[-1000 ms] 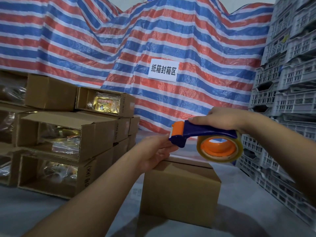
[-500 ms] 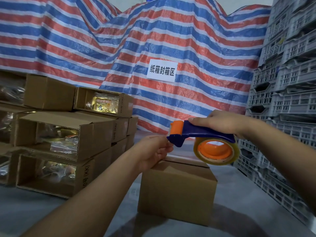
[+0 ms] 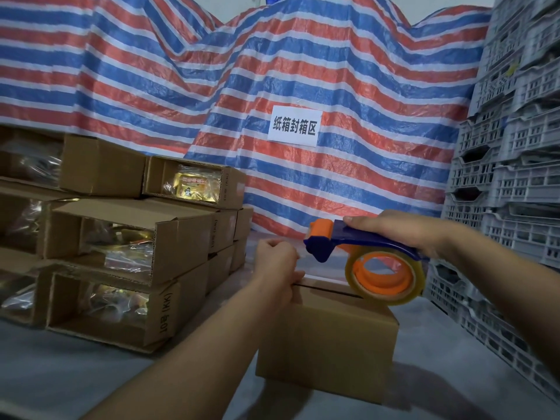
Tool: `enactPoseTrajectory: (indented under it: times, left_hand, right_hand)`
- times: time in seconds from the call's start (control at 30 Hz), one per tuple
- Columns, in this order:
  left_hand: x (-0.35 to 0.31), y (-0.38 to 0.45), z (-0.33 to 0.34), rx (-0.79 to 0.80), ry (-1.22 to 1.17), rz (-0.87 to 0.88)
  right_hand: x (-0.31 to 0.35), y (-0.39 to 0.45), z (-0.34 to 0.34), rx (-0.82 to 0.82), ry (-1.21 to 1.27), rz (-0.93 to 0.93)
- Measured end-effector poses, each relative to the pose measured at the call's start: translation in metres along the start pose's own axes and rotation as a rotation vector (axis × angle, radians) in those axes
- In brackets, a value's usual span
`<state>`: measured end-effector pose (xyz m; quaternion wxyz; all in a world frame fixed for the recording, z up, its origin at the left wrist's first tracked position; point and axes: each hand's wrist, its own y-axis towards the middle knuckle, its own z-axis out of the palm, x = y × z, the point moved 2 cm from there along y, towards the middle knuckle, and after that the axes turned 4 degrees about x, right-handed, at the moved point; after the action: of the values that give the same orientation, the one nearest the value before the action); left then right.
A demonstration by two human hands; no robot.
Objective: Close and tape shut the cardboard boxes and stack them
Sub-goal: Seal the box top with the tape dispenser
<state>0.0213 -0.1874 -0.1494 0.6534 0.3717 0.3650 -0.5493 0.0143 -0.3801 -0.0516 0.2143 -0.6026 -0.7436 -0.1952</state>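
A red, white and blue striped tarp (image 3: 348, 95) hangs behind, bearing a white sign (image 3: 294, 125) reading "纸箱封箱区". Grey crates (image 3: 515, 165) stack at right. Open cardboard boxes (image 3: 127, 256), one marked "10号 (KK)", pile at left. The closed box (image 3: 327, 350) stands on the bench (image 3: 60, 380). The right hand (image 3: 391, 230) grips the tape dispenser (image 3: 363, 256); the left hand (image 3: 277, 268), fingers curled, pinches its tape end, touching the box top.
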Motion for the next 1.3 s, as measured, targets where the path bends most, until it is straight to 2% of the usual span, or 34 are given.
enactPoseTrajectory:
  times: [0.1, 0.2, 0.37, 0.43, 0.73, 0.93, 1.17, 1.3]
  left_hand:
    - [0.0, -0.002, -0.004, -0.119, -0.153, 0.024]
    - [-0.002, -0.001, -0.008, -0.161, -0.098, 0.043]
    - [-0.019, 0.012, -0.034, -0.06, 0.5, 0.212]
    - [-0.018, 0.013, -0.045, -0.038, 0.627, 0.181]
    - [-0.004, 0.02, -0.071, 0.031, 0.698, 0.04]
    - [0.009, 0.021, -0.085, 0.054, 0.664, 0.007]
    - [-0.001, 0.025, -0.077, 0.053, 0.641, 0.034]
    - [0.011, 0.021, -0.079, 0.063, 0.682, -0.024]
  right_hand:
    - [0.005, 0.004, 0.0, 0.05, 0.014, 0.018]
    - [0.008, 0.009, 0.003, 0.065, -0.037, 0.026]
    - [0.019, 0.014, 0.01, 0.051, -0.152, 0.06]
    - [0.025, 0.014, 0.013, 0.066, -0.182, 0.064]
    - [0.039, 0.013, 0.016, 0.231, -0.233, 0.123]
    - [0.041, 0.022, 0.024, 0.187, -0.362, 0.111]
    - [0.032, 0.023, 0.02, 0.193, -0.251, 0.107]
    - [0.033, 0.031, 0.022, 0.203, -0.269, 0.102]
